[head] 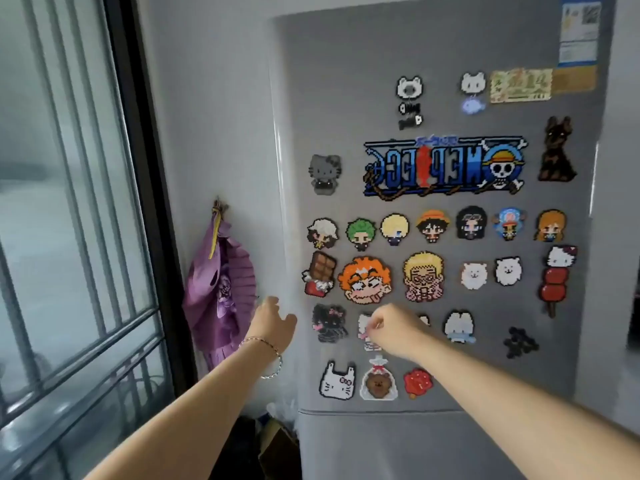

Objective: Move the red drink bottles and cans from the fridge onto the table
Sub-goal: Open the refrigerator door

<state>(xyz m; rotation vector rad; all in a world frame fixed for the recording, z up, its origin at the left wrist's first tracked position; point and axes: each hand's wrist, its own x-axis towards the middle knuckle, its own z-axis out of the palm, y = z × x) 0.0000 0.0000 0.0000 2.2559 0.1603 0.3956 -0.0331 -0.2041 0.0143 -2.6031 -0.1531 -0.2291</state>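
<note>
A grey fridge (450,46) fills the right of the head view, its upper door closed and covered with many pixel-bead magnets. No red bottles or cans are visible. My left hand (273,323), with a bracelet on the wrist, is at the door's left edge, fingers apart and curled toward it; whether it touches the edge I cannot tell. My right hand (394,330) hovers in front of the door's lower magnets, fingers loosely curled, holding nothing I can see.
A purple folded fan (218,292) hangs on the white wall left of the fridge. A barred window with a black frame (138,168) is further left. Bags and clutter (273,434) sit on the floor beside the fridge. The lower fridge door (398,448) is closed.
</note>
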